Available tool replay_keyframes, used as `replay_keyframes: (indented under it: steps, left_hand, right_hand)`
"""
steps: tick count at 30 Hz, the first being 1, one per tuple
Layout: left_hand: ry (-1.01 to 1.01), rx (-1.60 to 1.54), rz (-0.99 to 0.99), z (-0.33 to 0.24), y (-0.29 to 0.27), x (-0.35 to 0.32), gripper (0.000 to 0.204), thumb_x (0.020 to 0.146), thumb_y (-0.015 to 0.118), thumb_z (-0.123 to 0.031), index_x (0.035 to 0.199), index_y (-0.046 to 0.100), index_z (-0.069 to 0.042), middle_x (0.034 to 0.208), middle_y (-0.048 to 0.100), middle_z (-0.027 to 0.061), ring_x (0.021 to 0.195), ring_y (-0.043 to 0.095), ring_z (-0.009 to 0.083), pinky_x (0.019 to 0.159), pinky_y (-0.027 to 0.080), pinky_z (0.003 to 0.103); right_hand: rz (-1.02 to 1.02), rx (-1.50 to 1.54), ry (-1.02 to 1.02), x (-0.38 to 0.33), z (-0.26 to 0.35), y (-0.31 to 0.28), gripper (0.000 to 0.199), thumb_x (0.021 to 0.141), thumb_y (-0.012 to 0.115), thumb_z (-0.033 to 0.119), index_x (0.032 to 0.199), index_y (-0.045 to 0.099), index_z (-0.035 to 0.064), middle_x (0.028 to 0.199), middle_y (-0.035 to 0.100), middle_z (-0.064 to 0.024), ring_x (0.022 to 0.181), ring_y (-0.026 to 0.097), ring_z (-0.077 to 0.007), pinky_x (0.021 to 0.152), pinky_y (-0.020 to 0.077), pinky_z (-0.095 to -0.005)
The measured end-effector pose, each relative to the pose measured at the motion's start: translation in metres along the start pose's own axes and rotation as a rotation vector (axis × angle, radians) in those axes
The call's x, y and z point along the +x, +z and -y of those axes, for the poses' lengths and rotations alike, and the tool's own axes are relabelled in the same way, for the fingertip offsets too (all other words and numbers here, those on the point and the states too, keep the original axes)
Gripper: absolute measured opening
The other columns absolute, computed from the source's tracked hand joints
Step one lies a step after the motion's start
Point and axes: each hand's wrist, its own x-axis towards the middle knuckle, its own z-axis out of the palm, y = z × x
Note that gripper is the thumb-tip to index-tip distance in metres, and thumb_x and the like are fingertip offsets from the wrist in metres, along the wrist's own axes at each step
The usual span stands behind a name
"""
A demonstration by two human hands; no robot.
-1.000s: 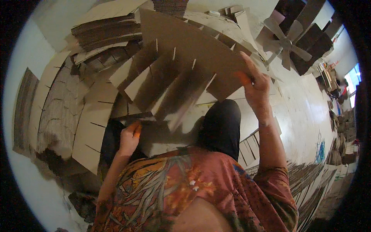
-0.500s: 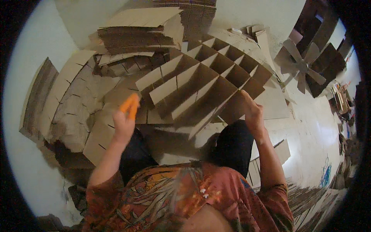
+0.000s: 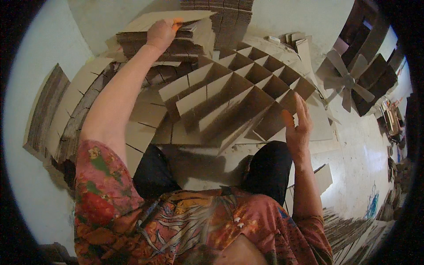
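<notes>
Cardboard divider grid supported at right; left hand at sheet stack.

The cardboard grid (image 3: 238, 97) stands tilted above the lap. Right hand (image 3: 297, 128), fingers open, presses flat against its near right edge. Left hand (image 3: 161, 33), extended well beyond the grid, pinches the top cardboard sheet (image 3: 165, 20) of the stack (image 3: 145, 44).

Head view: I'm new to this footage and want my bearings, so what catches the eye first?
A cardboard divider grid of slotted strips fills the centre, with the right hand braced against its right edge. The left hand stretches far forward to the top sheet of a cardboard stack. A standing fan sits on the floor at the right.
</notes>
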Motion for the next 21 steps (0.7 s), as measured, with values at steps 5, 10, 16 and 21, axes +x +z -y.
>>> replay_keyframes:
  steps: [5, 10, 16, 21]
  left_hand:
    - [0.4, -0.388, -0.312, -0.073, -0.04, -0.07, 0.022, 0.078, 0.057, -0.014, 0.097, 0.067, -0.008, 0.094, 0.065, 0.0129, 0.082, 0.062, 0.0268, 0.068, 0.052, 0.035]
    - [0.824, -0.435, -0.147, -0.132, -0.066, -0.163, 0.037, 0.072, 0.058, -0.003, 0.108, 0.064, -0.01, 0.115, 0.059, 0.0089, 0.102, 0.058, 0.0263, 0.083, 0.049, 0.034]
    - [0.411, -0.905, -0.151, -0.09, -0.046, -0.156, 0.043, 0.077, 0.07, -0.021, 0.115, 0.057, -0.006, 0.113, 0.058, 0.0095, 0.102, 0.058, 0.021, 0.082, 0.049, 0.029]
    - [-0.11, -1.031, -0.145, -0.02, -0.03, -0.102, 0.048, 0.081, 0.068, -0.015, 0.122, 0.049, -0.001, 0.107, 0.06, 0.0078, 0.088, 0.057, 0.0142, 0.074, 0.048, 0.027]
  right_hand:
    - [0.141, 0.897, 0.536, 0.024, 0.044, -0.003, 0.044, 0.086, 0.058, 0.013, 0.125, 0.045, -0.0014, 0.115, 0.057, -0.0155, 0.105, 0.056, -0.0243, 0.09, 0.0432, -0.0337]
    - [-0.108, 1.47, 0.907, 0.045, 0.042, 0.024, 0.043, 0.087, 0.058, 0.02, 0.117, 0.049, -0.0101, 0.099, 0.061, -0.0123, 0.091, 0.059, -0.0226, 0.082, 0.048, -0.0309]
    - [-0.046, 0.338, 0.259, 0.031, 0.034, -0.017, 0.03, 0.079, 0.056, -0.008, 0.103, 0.065, 0.0071, 0.102, 0.059, -0.0095, 0.091, 0.058, -0.0194, 0.08, 0.0492, -0.0311]
    - [-0.103, 0.845, 0.397, 0.029, 0.049, -0.023, 0.018, 0.082, 0.058, -0.003, 0.098, 0.064, 0.0019, 0.098, 0.064, -0.0048, 0.088, 0.057, -0.0127, 0.076, 0.0474, -0.0278]
